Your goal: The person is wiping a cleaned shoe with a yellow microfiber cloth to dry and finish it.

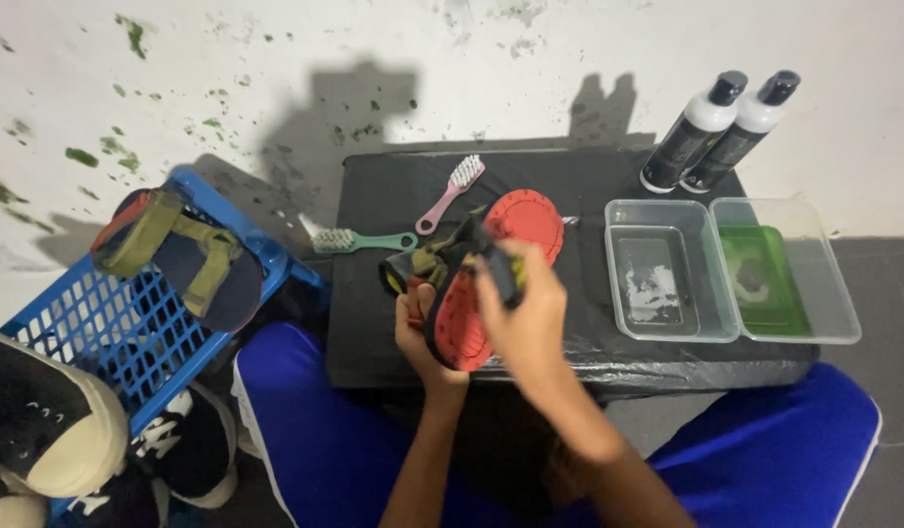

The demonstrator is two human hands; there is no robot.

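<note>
My left hand grips a sandal with a red sole and olive straps, held on edge above the black table. My right hand is closed on a dark object, seemingly a brush, pressed against the sandal's sole; the object is mostly hidden by my fingers. The sandal's round red heel end points away from me.
A pink brush and a green brush lie on the table's far left. Two clear tubs stand at right, two black-and-white bottles behind. A blue basket at left holds a matching sandal; sneakers lie near it.
</note>
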